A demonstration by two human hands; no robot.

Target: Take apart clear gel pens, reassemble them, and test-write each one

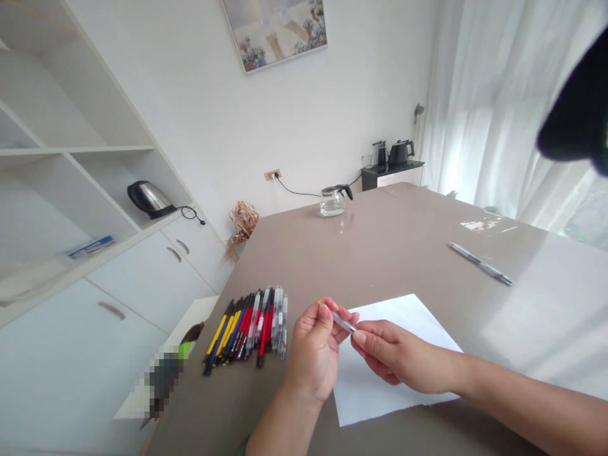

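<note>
My left hand (pixel 316 348) and my right hand (pixel 396 354) both pinch a clear pen (pixel 342 323) between their fingertips, just above the near left corner of a white sheet of paper (pixel 408 316). To the left of my left hand lies a row of several pens (pixel 247 326) with yellow, blue, red and clear barrels, side by side on the brown table (pixel 380 247).
Two pens (pixel 479 263) lie end to end at the table's right. A glass kettle (pixel 334 199) stands at the far edge. White cabinets and shelves with a steel kettle (pixel 148 199) line the left. A white stool (pixel 190 316) sits beside the table's left edge.
</note>
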